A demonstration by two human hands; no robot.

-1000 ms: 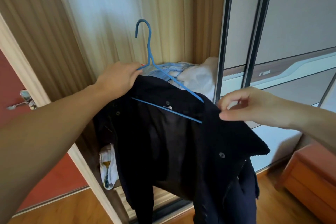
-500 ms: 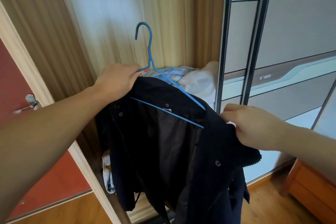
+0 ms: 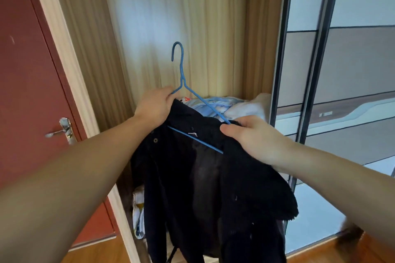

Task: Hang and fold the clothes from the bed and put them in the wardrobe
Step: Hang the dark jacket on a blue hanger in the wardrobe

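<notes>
Jacket: I am holding a dark jacket (image 3: 205, 177) on a blue hanger (image 3: 181, 74), up in front of the open wardrobe (image 3: 192, 17), left of the sliding door (image 3: 303, 70); its hem is hanging down near me.
Left hand: my left hand (image 3: 156, 104) is curling round the hanger's left arm and the jacket's shoulder together, just under the neck.
Right hand: my right hand (image 3: 254, 136) is pinching the jacket's right shoulder over the hanger's right end, thumb on top.
Feel: I am judging the cloth as thick, soft and fairly heavy; it is sagging and bunching, so it will not keep any shape by itself.
Hanger: it is looking thin and wiry, light, probably springy, and its slick arms may be letting the shoulders slide off.
Where to hold: I am reckoning the neck under the hook is the safest grip, with one shoulder steadied.
Behind: pale folded clothes (image 3: 230, 107) are lying on the far shelf.
</notes>
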